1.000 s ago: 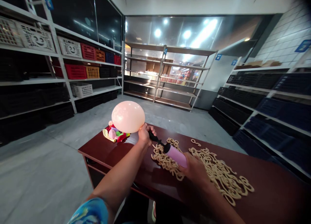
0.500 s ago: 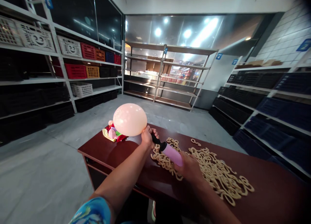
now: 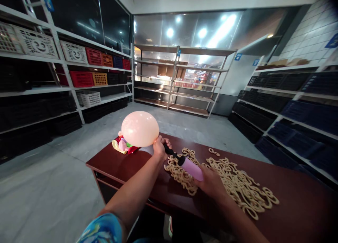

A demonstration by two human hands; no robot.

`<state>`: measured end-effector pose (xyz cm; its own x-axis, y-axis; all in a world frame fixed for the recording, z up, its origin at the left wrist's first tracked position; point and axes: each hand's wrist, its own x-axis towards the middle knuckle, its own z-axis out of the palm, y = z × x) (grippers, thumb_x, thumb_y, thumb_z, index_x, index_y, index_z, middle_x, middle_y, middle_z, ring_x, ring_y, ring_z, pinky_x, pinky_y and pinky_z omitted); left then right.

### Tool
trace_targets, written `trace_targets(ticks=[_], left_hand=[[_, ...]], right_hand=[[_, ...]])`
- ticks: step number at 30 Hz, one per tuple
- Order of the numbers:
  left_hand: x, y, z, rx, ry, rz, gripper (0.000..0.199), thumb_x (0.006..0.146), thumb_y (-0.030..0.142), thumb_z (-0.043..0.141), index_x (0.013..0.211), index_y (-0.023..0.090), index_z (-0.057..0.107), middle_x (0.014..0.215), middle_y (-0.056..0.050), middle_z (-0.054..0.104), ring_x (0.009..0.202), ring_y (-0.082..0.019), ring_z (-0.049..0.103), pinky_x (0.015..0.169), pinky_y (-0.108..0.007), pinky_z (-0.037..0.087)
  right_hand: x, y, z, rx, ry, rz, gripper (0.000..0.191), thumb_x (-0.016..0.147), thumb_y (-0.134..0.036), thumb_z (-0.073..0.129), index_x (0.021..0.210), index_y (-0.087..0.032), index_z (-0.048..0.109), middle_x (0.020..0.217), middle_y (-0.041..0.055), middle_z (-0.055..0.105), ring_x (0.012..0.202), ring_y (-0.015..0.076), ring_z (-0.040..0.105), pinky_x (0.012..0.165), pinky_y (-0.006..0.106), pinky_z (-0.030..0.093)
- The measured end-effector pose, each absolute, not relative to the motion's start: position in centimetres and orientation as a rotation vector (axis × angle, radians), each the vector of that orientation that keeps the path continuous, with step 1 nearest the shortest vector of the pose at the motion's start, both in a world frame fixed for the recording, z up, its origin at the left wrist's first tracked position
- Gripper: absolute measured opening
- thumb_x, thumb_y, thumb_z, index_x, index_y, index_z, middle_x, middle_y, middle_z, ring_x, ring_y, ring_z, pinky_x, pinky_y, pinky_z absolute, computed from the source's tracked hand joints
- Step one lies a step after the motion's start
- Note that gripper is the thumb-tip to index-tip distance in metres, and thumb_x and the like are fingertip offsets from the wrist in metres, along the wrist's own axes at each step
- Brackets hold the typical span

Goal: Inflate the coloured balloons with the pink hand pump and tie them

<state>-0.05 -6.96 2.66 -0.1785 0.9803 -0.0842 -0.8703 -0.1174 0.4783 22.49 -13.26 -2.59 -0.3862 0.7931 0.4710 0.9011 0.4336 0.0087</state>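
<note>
Metal shelving (image 3: 182,79) with plastic crates lines a grey-floored storeroom, and a glossy dark-red counter (image 3: 126,165) stands in front. On it sprawls a loose heap of pale, limp uninflated balloons (image 3: 237,183), curled like noodles, with a small bunch of coloured ones (image 3: 124,146) at the far left corner. The left hand (image 3: 160,148) has its fingers closed around the neck of a smooth, round peach balloon (image 3: 136,128), pinching it onto the black nozzle of a pink cylindrical hand pump (image 3: 188,165). The right hand (image 3: 211,181) grips the pump's rear end; its handle is hidden under the palm.
</note>
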Motion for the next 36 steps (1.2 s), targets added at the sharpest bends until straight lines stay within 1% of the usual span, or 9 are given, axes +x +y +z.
trace_targets(ticks=[4,9,12,17,20,22,27,31,36], left_hand=[[0.9,-6.9,2.4,0.307,0.528,1.643,0.035,0.077,0.031,0.047,0.054,0.020,0.023,0.051,0.000,0.039,0.040,-0.008,0.036,0.038,-0.022,0.029],[-2.4,-5.9,4.1,0.280,0.518,1.731,0.034,0.077,0.026,0.045,0.055,0.020,0.019,0.051,0.001,0.036,0.040,-0.008,0.034,0.038,-0.022,0.028],[-3.6,-5.6,4.7,0.255,0.501,1.755,0.034,0.077,0.024,0.043,0.055,0.020,0.018,0.051,0.001,0.035,0.041,-0.008,0.033,0.039,-0.021,0.027],[-0.9,-6.1,3.9,0.283,0.497,1.720,0.031,0.079,0.026,0.041,0.055,0.020,0.021,0.051,0.000,0.037,0.041,-0.008,0.034,0.039,-0.021,0.027],[1.3,-6.6,3.1,0.321,0.505,1.694,0.033,0.077,0.027,0.044,0.055,0.020,0.020,0.051,0.000,0.038,0.040,-0.009,0.035,0.038,-0.022,0.027],[2.0,-6.7,2.8,0.326,0.521,1.683,0.033,0.076,0.027,0.045,0.054,0.020,0.020,0.051,0.000,0.038,0.040,-0.009,0.035,0.038,-0.022,0.027],[-0.3,-6.0,3.8,0.289,0.531,1.688,0.033,0.078,0.026,0.042,0.055,0.020,0.020,0.051,0.001,0.036,0.040,-0.008,0.034,0.038,-0.022,0.027],[-3.0,-5.4,4.9,0.258,0.533,1.745,0.032,0.079,0.022,0.040,0.056,0.020,0.019,0.050,0.002,0.034,0.040,-0.008,0.032,0.039,-0.021,0.027],[-1.7,-5.7,4.5,0.254,0.529,1.753,0.032,0.080,0.025,0.040,0.056,0.020,0.019,0.051,0.002,0.035,0.040,-0.008,0.033,0.039,-0.021,0.027]], right_hand=[[21.3,-13.4,-2.4,-1.421,-2.251,-0.345,0.026,0.066,-0.030,0.057,0.091,-0.021,0.055,0.077,0.0024,0.064,0.066,0.0182,0.055,0.068,0.032,0.036],[25.8,-13.3,-2.6,-1.422,-2.297,-0.337,0.028,0.067,-0.032,0.057,0.093,-0.022,0.056,0.082,0.0022,0.064,0.072,0.0187,0.057,0.071,0.032,0.037],[27.7,-13.0,-2.6,-1.442,-2.308,-0.358,0.028,0.066,-0.031,0.057,0.093,-0.022,0.057,0.082,0.0019,0.063,0.072,0.0182,0.056,0.071,0.031,0.036],[24.9,-12.8,-2.4,-1.459,-2.274,-0.386,0.026,0.066,-0.034,0.057,0.088,-0.021,0.057,0.075,0.0028,0.062,0.066,0.0182,0.054,0.065,0.030,0.034],[22.5,-13.0,-2.3,-1.457,-2.249,-0.379,0.025,0.066,-0.035,0.058,0.086,-0.020,0.056,0.077,0.0042,0.063,0.068,0.0186,0.054,0.068,0.031,0.034],[21.9,-13.2,-2.3,-1.447,-2.254,-0.351,0.026,0.067,-0.035,0.057,0.088,-0.020,0.056,0.080,0.0044,0.063,0.070,0.0186,0.055,0.071,0.031,0.035],[24.6,-13.3,-2.3,-1.471,-2.294,-0.314,0.031,0.067,-0.036,0.057,0.093,-0.020,0.057,0.083,0.0044,0.063,0.074,0.0188,0.057,0.072,0.031,0.036],[27.4,-13.1,-2.2,-1.518,-2.312,-0.311,0.028,0.067,-0.034,0.056,0.092,-0.022,0.057,0.085,0.0031,0.064,0.075,0.0186,0.057,0.072,0.031,0.036],[25.9,-12.6,-2.4,-1.521,-2.298,-0.351,0.027,0.066,-0.033,0.057,0.090,-0.021,0.057,0.081,0.0034,0.064,0.073,0.0199,0.057,0.069,0.032,0.036]])
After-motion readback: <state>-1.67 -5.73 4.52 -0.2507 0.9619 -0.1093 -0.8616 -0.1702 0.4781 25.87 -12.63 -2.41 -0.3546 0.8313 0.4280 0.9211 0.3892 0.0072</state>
